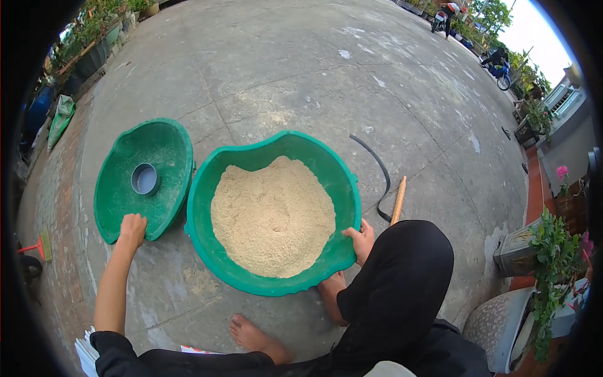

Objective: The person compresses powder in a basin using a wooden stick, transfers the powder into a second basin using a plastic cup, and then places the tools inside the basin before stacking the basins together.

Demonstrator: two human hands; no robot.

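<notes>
A large green basin [274, 289] stands on the concrete before me, holding a broad mound of pale, grainy meal [273, 217]. On its right rim my right hand [360, 241] is closed, thumb over the edge, its other fingers partly hidden outside. To the left, a second green basin [119, 182] has a light dusting inside. A small grey round container [146, 179] sits in it. My left hand [133, 229] makes a fist around that basin's near rim.
A black strap [379, 164] and a wooden stick [399, 200] lie right of the full basin. Potted plants [553, 251] line the right edge. A red-and-green brush [44, 245] and a green-white sack [61, 119] are at left. A person [451, 10] and motorbikes [504, 76] are far off.
</notes>
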